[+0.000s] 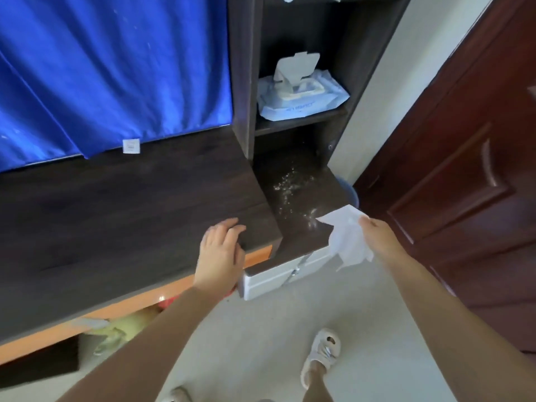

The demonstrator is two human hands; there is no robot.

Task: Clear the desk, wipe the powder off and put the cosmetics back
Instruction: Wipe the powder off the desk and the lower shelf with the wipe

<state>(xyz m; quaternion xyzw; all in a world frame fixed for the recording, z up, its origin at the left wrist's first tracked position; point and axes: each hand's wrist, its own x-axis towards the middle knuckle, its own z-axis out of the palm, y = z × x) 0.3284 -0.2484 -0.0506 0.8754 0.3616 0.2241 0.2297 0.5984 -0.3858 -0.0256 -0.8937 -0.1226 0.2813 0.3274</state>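
Observation:
White powder (290, 190) lies scattered on the lower dark wood desk section (301, 239) at the right. My right hand (374, 230) pinches a white wet wipe (345, 239) that hangs just above the front right corner of that section, beside the powder. My left hand (220, 245) rests with relaxed fingers on the front edge of the higher dark desk top (116, 216). An open pack of wet wipes (301, 97) sits on the shelf above the powder. No cosmetics are in view.
A blue cloth (110, 71) hangs behind the desk. A white drawer unit (278, 277) sits under the lower section. A dark red door (464, 169) stands at the right. A blue bin rim (352, 194) shows beside the desk. Bags lie under the desk.

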